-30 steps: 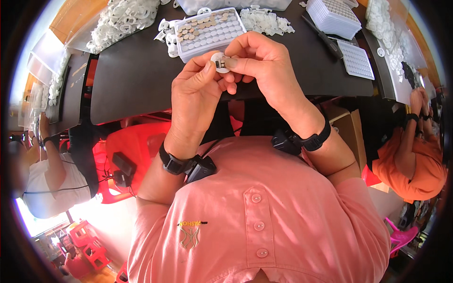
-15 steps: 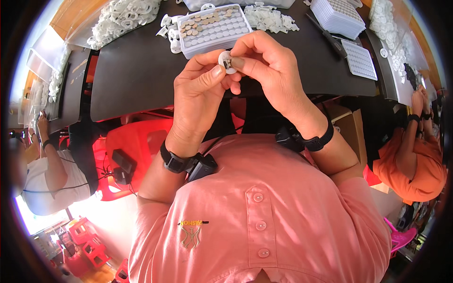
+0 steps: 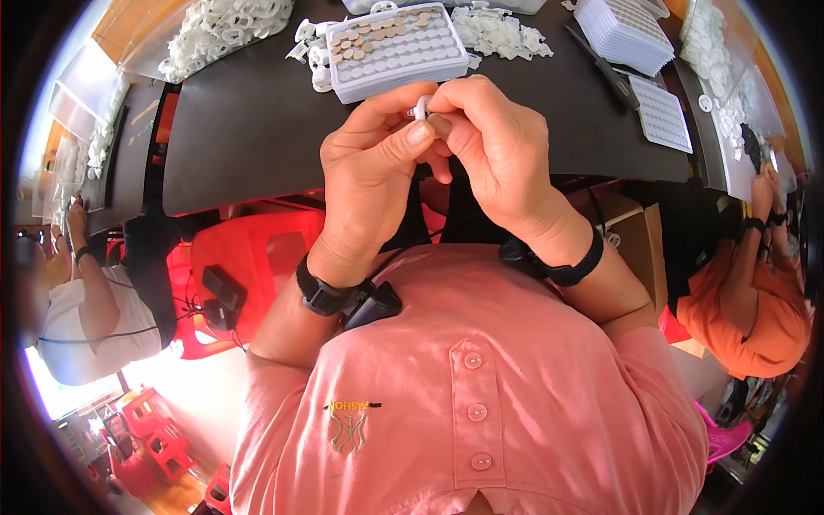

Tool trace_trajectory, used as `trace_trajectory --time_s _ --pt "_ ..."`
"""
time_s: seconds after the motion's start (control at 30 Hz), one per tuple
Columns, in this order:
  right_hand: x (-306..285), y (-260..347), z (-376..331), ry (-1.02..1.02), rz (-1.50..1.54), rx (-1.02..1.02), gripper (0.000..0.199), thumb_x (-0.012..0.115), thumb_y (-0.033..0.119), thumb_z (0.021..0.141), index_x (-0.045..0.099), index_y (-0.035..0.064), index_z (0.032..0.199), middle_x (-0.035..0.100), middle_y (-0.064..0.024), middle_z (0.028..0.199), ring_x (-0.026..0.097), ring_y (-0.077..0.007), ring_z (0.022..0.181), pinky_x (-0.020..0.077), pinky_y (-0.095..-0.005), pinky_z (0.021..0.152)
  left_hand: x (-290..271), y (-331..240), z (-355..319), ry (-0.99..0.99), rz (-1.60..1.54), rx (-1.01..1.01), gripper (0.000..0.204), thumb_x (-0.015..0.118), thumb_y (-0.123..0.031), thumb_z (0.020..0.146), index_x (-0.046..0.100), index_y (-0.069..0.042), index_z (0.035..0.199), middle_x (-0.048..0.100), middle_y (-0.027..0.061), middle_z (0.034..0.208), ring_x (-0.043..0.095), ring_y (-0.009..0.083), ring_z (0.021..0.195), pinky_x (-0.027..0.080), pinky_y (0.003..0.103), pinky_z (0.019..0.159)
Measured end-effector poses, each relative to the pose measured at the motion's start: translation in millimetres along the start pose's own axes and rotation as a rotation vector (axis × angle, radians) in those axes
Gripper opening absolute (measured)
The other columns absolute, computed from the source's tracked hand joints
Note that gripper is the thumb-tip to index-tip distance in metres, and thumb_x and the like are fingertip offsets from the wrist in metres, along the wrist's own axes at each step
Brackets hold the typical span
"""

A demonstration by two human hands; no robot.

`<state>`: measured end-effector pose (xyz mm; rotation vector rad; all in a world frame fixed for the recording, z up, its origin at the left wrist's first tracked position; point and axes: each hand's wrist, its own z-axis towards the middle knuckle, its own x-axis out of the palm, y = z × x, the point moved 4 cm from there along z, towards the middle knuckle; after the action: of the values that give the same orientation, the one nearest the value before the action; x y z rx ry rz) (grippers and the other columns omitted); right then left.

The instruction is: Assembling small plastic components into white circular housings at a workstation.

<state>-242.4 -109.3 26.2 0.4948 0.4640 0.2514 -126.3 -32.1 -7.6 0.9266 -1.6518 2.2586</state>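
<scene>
Above the table's near edge, my left hand (image 3: 371,163) and my right hand (image 3: 508,159) meet at the fingertips. Between them is a small round white plastic part (image 3: 421,109), seen almost edge-on. My left thumb and index finger pinch its left side. The right thumb and index finger close on its right side and cover much of it. Just beyond my fingers stands a white tray (image 3: 395,81) with rows of round pockets, several bearing flat tan discs. White plastic pieces (image 3: 502,33) lie heaped right of the tray, and white rings (image 3: 316,60) lie at its left.
The dark table (image 3: 257,129) spans the front. At far left is a large pile of white rings (image 3: 225,34). On the right are a stack of white trays (image 3: 622,39), a black pen-like tool (image 3: 605,73) and a single tray (image 3: 661,116). Co-workers sit at both sides.
The white part has turned from showing its face, with a dark piece inside, to nearly edge-on. My right fingers have closed further over it.
</scene>
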Motion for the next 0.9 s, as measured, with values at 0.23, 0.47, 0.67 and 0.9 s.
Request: trace_trajectory --time_s 0.23,0.47,0.67,0.9 --pt "3.1 -0.8 -7.0 -0.031 0.109 0.167 0.010 0.061 -0.002 0.093 0.059 0.0056 0.099 0.064 -0.0082 0.076 0.064 -0.0195 0.056 0.0498 -0.0312 0.052 2.3 0.9 -0.5 -0.043 0.015 -0.020 0.033 0.068 -0.001 0.092 0.064 0.006 0.123 0.069 0.0146 0.102 0.067 0.0212 0.082 0.058 0.034 0.062" --pt "-0.8 -1.5 -1.6 0.058 0.178 0.163 0.007 0.062 0.001 0.097 0.058 0.0046 0.102 0.064 -0.0061 0.081 0.064 -0.0129 0.065 0.0513 -0.0272 0.057 3.1 -0.5 -0.6 -0.060 -0.001 -0.001 0.031 0.066 0.001 0.092 0.063 0.009 0.122 0.069 0.0141 0.100 0.066 0.0191 0.079 0.058 0.030 0.061" --pt "-0.9 0.2 -6.2 0.048 0.244 0.243 0.007 0.061 -0.001 0.097 0.059 0.0030 0.102 0.064 -0.0038 0.081 0.062 -0.0096 0.068 0.0504 -0.0249 0.059 3.5 -1.7 0.3 -0.075 0.023 -0.040 0.031 0.064 0.001 0.093 0.062 0.009 0.123 0.068 0.0145 0.098 0.067 0.0190 0.077 0.057 0.030 0.059" --pt "-0.8 -2.1 -3.8 0.054 0.332 0.304 0.006 0.061 -0.003 0.096 0.060 0.0023 0.099 0.063 -0.0018 0.080 0.060 -0.0071 0.066 0.0492 -0.0230 0.059 2.0 -0.7 1.6 -0.053 -0.032 -0.050 0.031 0.065 -0.001 0.093 0.062 0.010 0.122 0.068 0.0156 0.100 0.067 0.0197 0.079 0.056 0.030 0.059"
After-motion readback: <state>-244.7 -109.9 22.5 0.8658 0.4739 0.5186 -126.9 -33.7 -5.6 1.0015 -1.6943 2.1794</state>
